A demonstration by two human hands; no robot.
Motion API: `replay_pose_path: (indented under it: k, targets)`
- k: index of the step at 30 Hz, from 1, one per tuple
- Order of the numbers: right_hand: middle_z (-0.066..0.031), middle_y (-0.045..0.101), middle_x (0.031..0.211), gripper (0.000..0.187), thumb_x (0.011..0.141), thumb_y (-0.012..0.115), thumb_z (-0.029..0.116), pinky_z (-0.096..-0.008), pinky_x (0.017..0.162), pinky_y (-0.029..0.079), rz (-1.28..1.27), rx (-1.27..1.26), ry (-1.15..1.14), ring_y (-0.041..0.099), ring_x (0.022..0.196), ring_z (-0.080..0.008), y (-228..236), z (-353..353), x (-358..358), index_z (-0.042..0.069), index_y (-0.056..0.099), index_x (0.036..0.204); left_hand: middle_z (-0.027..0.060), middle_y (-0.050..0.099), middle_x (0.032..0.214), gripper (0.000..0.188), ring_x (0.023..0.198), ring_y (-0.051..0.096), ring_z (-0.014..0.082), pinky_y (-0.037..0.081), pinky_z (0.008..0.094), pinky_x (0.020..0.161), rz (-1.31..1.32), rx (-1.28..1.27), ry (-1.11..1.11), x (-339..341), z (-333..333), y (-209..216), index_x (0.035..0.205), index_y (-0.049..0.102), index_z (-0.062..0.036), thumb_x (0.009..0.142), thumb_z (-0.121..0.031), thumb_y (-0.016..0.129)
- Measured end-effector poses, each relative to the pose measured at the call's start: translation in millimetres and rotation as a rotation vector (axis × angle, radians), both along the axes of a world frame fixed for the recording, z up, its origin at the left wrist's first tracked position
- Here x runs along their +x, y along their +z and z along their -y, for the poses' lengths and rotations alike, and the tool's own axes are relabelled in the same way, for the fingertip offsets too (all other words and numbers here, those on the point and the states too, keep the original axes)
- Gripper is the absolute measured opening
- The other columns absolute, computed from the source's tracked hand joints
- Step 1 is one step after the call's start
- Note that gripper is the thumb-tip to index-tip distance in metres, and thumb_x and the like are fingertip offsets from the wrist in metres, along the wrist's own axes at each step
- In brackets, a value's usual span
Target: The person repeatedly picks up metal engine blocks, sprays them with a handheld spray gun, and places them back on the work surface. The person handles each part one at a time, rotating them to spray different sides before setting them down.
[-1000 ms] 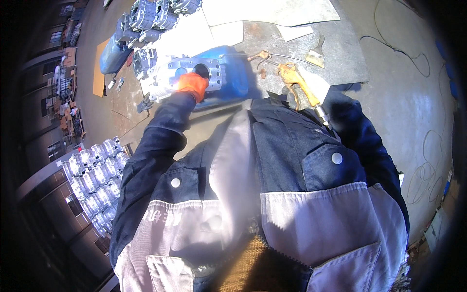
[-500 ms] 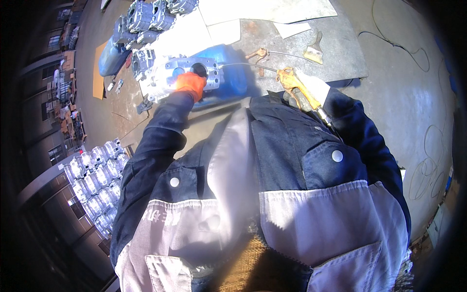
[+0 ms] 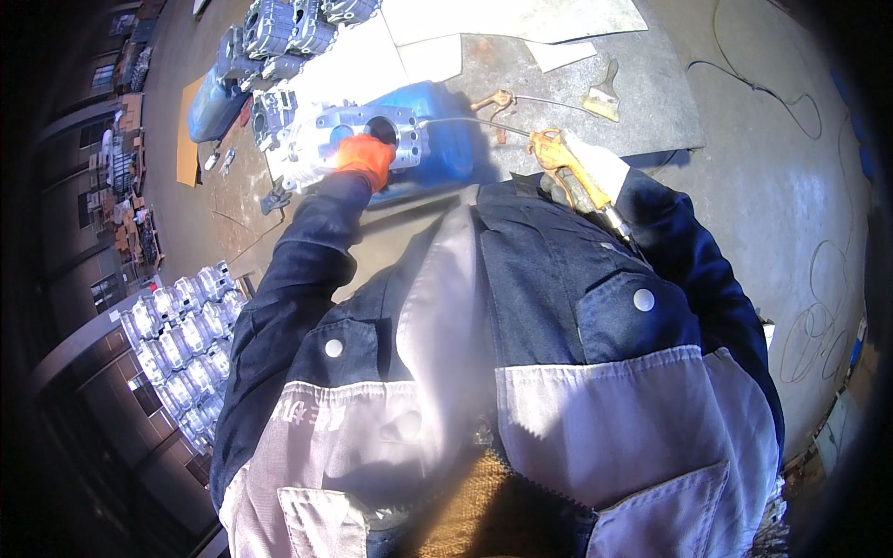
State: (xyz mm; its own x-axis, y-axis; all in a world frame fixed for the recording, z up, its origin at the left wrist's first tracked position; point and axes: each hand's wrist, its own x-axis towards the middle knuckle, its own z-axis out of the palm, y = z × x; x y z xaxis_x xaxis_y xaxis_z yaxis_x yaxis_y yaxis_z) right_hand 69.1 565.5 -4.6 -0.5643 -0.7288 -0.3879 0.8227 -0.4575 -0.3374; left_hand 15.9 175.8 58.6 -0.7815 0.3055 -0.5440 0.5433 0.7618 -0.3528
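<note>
A silvery metal casting (image 3: 406,139) with round bores lies on its side on a blue plastic drum or block (image 3: 451,153). My left hand (image 3: 365,160), in an orange glove, grips the casting at its near side, with the fingertips hidden in or behind the dark bore. In a pale glove, my right hand (image 3: 605,166) is closed round a yellow air blow gun (image 3: 569,166). The gun's long thin nozzle points left, and its tip reaches the casting's right end. A hose fitting (image 3: 616,221) hangs from the bottom of the handle.
A second blow gun (image 3: 500,99) and a paintbrush (image 3: 603,96) lie on the grey worktop (image 3: 656,102). Several castings (image 3: 270,33) stand at the back left, and more are stacked on a rack (image 3: 191,344) at lower left. A hose (image 3: 744,79) runs over the floor at right.
Almost nothing differs. Both hands, the casting and the blow gun keep their places, with only a very slight shift of the view.
</note>
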Motion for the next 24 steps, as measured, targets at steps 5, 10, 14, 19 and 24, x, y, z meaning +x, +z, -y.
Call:
replay_pose_path:
  k: [5, 10, 14, 19, 24]
  targets:
    - [-0.0113, 0.062, 0.112, 0.043, 0.103, 0.034, 0.031, -0.0277, 0.076, 0.055, -0.015, 0.096, -0.045, 0.065, 0.094, -0.017, 8, 6, 4, 0.001, 0.046, 0.132, 0.0159, 0.067, 0.088, 0.019, 0.087, 0.065, 0.0354, 0.051, 0.0466, 0.072, 0.007, 0.029, 0.01, -1, 6, -3, 0.095, 0.067, -0.0119, 0.079, -0.017, 0.059]
    - [-0.0119, 0.063, 0.109, 0.045, 0.103, 0.033, 0.034, -0.029, 0.072, 0.056, 0.177, 0.022, -0.122, 0.065, 0.089, -0.019, 19, 5, 10, 0.002, 0.047, 0.13, 0.0172, 0.067, 0.088, 0.019, 0.085, 0.065, 0.0365, 0.051, 0.0467, 0.072, 0.039, 0.018, 0.016, -2, 2, 2, 0.097, 0.068, -0.0114, 0.088, -0.021, 0.054]
    - [-0.004, 0.058, 0.125, 0.043, 0.102, 0.04, 0.033, -0.0294, 0.071, 0.053, 0.077, 0.086, -0.066, 0.062, 0.092, -0.014, 22, 4, 13, 0.008, 0.044, 0.135, 0.0118, 0.067, 0.102, 0.02, 0.101, 0.063, 0.0321, 0.05, 0.0423, 0.085, 0.078, -0.069, 0.13, -2, -5, 5, 0.1, 0.069, -0.0146, 0.082, -0.017, 0.061]
    - [-0.0124, 0.065, 0.104, 0.046, 0.103, 0.034, 0.037, -0.0299, 0.065, 0.057, 0.149, 0.007, -0.123, 0.067, 0.08, -0.0205, 26, 6, 13, 0.002, 0.049, 0.128, 0.0176, 0.067, 0.087, 0.021, 0.084, 0.065, 0.037, 0.051, 0.0471, 0.071, 0.039, -0.004, 0.001, -2, 3, 0, 0.096, 0.068, -0.0108, 0.089, -0.023, 0.053]
    - [-0.0126, 0.064, 0.108, 0.046, 0.102, 0.036, 0.037, -0.0302, 0.069, 0.057, 0.132, -0.025, -0.115, 0.066, 0.087, -0.0196, 28, 9, 12, 0.002, 0.049, 0.129, 0.0186, 0.066, 0.087, 0.019, 0.084, 0.064, 0.0382, 0.051, 0.0472, 0.071, 0.022, 0.038, 0.017, -1, 6, -4, 0.096, 0.068, -0.0099, 0.085, -0.018, 0.055]
